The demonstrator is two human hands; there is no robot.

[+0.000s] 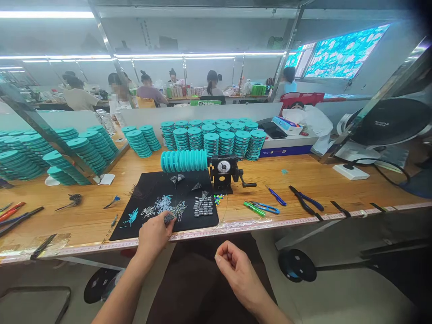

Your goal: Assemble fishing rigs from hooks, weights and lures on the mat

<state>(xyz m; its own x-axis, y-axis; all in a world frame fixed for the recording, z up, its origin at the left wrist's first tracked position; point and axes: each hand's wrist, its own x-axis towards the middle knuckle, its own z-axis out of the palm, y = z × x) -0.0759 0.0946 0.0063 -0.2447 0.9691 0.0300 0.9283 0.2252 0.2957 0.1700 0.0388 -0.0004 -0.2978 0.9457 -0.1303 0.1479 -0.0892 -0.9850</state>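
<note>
Dark wire bundle (pixel 169 218): gripped between thumb and fingertips of my left hand (pixel 153 238), held just above the near part of the black work mat (pixel 148 216).

Long wooden workbench (pixel 162 198), tape measure (pixel 256 227) fixed along its front edge. Co-workers (pixel 212 83) sit at a far bench beyond. Teal spools (pixel 211 143) stand in stacked rows at the back of my bench. In front of them, a hand winder (pixel 222 173) with dial counter and crank, a teal spool stack (pixel 184 161) on its spindle.

Right of the mat: blue-handled pliers (pixel 305 200), a green-handled tool (pixel 254 208), a small blue-handled tool (pixel 276 195).

On the mat: grey metal sinkers (pixel 203 207) in tight rows, teal fibre tufts (pixel 131 217), a scatter of small pale pieces (pixel 164 204). Coloured beads (pixel 218 199) lie just off its right edge.

My right hand (pixel 236 274) is closed, fingertips pinched together, off the bench over my lap. Cannot tell if it holds anything.
</note>
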